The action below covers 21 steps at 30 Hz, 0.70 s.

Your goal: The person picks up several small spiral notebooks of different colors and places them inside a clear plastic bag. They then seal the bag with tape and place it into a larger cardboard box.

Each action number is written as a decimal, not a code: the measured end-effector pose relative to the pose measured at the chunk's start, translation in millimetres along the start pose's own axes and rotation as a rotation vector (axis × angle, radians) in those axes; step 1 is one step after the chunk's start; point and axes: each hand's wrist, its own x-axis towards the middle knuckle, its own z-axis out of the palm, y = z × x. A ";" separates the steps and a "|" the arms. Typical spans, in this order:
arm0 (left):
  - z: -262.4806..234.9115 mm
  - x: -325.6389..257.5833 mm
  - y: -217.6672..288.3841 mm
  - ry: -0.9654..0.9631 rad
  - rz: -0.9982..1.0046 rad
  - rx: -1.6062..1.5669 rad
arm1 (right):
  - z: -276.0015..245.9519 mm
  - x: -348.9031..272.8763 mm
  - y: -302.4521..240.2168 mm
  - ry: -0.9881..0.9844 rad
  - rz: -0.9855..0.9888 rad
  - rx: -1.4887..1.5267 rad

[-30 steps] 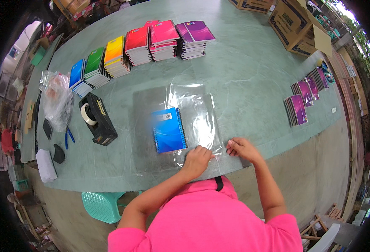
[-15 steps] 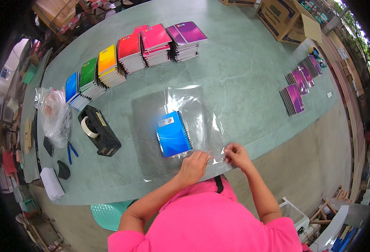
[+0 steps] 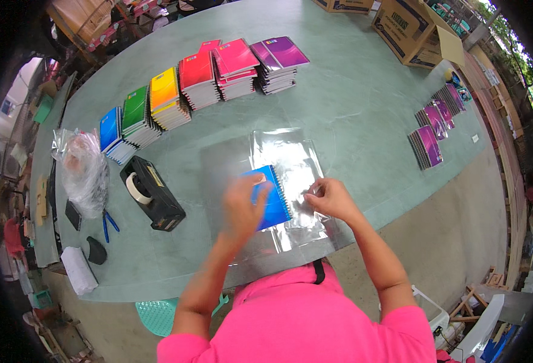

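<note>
A blue spiral notebook (image 3: 275, 209) lies on clear plastic sheets (image 3: 299, 160) near the table's front edge. My left hand (image 3: 242, 206) is over the notebook's left part, hiding much of the cover; motion smears its fingers. Just right of the spiral binding, my right hand (image 3: 334, 199) is over the shiny plastic. Its thumb and fingertips are pinched together, but whatever is between them is too small to make out.
Stacks of spiral notebooks stand behind, from blue (image 3: 110, 128) to purple (image 3: 283, 53). Left are a black tape dispenser (image 3: 160, 199), a plastic bag (image 3: 84, 175) and blue-handled pliers (image 3: 107, 225). Purple bundles (image 3: 426, 147) and a cardboard box (image 3: 406, 31) stand right.
My left hand has moved left and up from the plastic's lower edge onto the notebook. My right hand has shifted up and left. The plastic's right side now lies closer to the notebook.
</note>
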 end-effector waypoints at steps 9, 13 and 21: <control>33.1 -1.0 -87.1 0.018 -0.220 -0.021 | 71.8 -2.3 -58.5 -0.217 -0.265 -0.332; 33.1 4.5 -108.2 -0.122 -0.237 -0.121 | 76.3 -10.1 -58.7 -0.238 -0.245 -0.317; 34.7 108.2 -104.2 -0.398 -0.184 -0.365 | 80.4 -19.4 -54.7 -0.213 -0.380 -0.501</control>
